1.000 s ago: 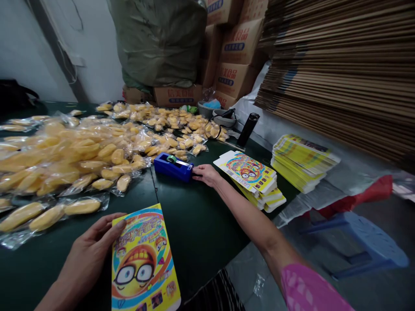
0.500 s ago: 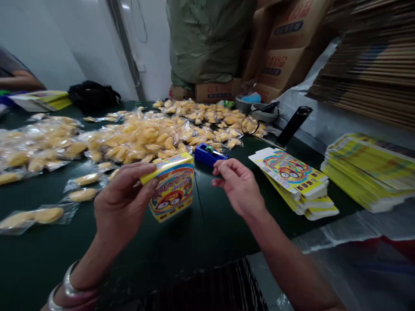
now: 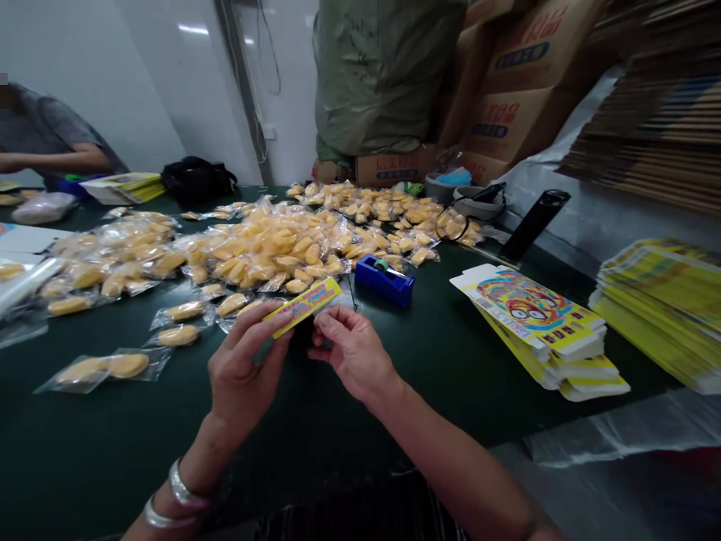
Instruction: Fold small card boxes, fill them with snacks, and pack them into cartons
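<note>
My left hand (image 3: 245, 368) is wrapped round a small yellow printed carton (image 3: 303, 306), which is tipped so that one narrow side faces up. The carton's wide face is turned away from view. Close to its right end, my right hand (image 3: 354, 349) is closed in a pinch. Whatever is between those fingertips is too small to make out. Just beyond the right hand stands a blue tape dispenser (image 3: 386, 280) with a green roll core.
Wrapped yellow cakes (image 3: 270, 244) lie heaped across the dark green table (image 3: 315, 458). Flat printed cartons (image 3: 529, 312) are piled at right, beside a taller stack (image 3: 662, 312). A black cylinder (image 3: 535, 225) leans behind them. Another person (image 3: 56, 139) sits at far left.
My left hand has turned the carton, hiding its wide face. My right hand has moved left from near the dispenser to the carton's end. The camera view has swung left.
</note>
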Action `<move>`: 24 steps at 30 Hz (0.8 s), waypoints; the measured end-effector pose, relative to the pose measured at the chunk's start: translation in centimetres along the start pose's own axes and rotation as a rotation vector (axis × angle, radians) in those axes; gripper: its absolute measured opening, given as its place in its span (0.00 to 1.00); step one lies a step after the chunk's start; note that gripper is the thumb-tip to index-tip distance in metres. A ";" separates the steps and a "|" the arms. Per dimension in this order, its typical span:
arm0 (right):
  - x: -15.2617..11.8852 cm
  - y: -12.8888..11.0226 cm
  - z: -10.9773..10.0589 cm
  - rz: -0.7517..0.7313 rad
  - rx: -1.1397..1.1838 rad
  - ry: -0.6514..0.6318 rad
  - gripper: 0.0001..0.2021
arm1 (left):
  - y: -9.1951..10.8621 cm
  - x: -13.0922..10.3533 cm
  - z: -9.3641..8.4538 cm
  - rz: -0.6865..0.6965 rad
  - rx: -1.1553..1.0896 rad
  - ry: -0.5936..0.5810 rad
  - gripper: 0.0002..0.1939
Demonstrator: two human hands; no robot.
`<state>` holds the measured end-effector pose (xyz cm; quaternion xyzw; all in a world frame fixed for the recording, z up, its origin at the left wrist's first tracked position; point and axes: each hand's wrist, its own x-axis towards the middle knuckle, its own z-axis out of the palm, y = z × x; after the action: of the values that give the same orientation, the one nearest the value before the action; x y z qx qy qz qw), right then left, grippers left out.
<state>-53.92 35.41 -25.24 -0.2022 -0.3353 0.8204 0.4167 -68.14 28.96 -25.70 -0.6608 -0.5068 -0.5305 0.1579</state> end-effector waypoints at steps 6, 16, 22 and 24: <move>0.6 0.4 -0.3 0.035 0.009 0.009 0.19 | -0.4 -0.5 0.3 0.019 0.038 0.003 0.13; 1.8 1.6 -0.3 -0.003 -0.034 0.043 0.22 | 0.0 -0.8 0.3 -0.257 -0.223 0.017 0.15; 2.4 1.5 0.3 -0.104 -0.093 0.107 0.30 | 1.7 -0.1 1.0 -0.361 -0.359 0.136 0.11; 2.6 1.6 0.1 -0.195 -0.156 0.161 0.31 | 2.7 0.3 1.1 -0.396 -0.359 0.167 0.08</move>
<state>-56.32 36.79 -26.48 -0.2656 -0.3818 0.7285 0.5029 -65.33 28.72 -24.99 -0.5202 -0.5093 -0.6850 -0.0273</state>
